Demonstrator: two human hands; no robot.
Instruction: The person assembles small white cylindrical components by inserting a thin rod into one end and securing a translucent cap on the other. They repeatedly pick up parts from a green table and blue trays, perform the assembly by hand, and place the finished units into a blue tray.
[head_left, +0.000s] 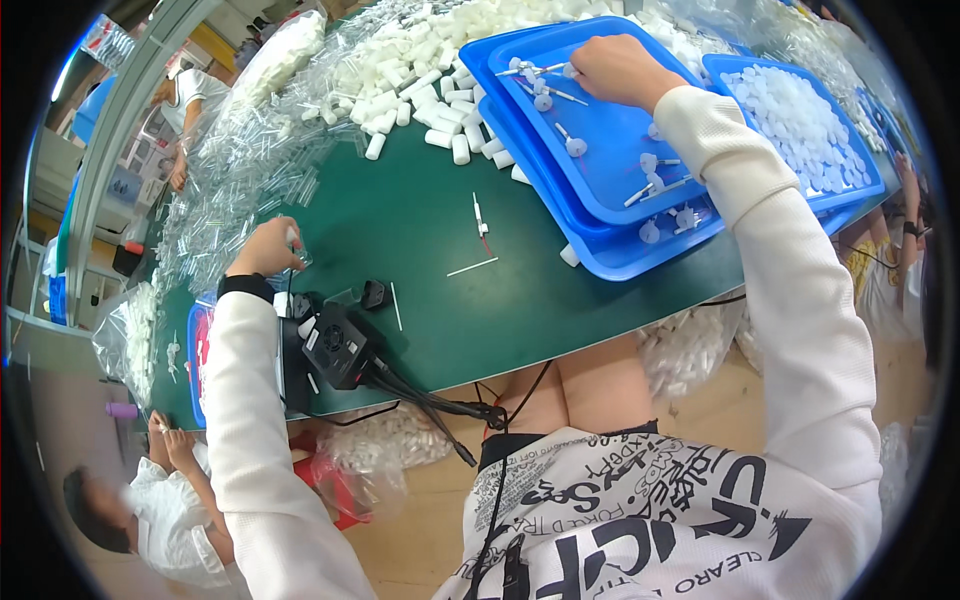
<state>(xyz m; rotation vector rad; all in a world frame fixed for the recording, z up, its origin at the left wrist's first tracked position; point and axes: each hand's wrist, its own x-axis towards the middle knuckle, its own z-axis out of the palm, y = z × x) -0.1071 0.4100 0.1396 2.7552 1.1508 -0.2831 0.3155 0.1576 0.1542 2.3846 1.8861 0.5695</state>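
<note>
The green tabletop (400, 240) ended at a near edge just ahead of the wearer's legs, and a broad stretch of it lay between the hands, bearing a thin white piece with a red tail (478, 215) and a slim white rod (472, 267). Room was tighter on the left: a black boxy device (340, 345) with cables sat just below the left hand (265, 248), and heaped clear tubes (235, 180) crowded its far side. White cylinders (440, 125) bordered the upper blue tray (615, 185), whose rim overhung a lower blue tray (620, 270). In the upper one lay scattered disc-and-stick pieces (575, 147), translucent white discs with thin pale sticks pointing various ways. The right hand (620, 70) reached over its far part, fingers curled narrowly at some pieces; whether they gripped any could not be told. The left fingers were bent inward near the tubes, their hold likewise unclear.
</note>
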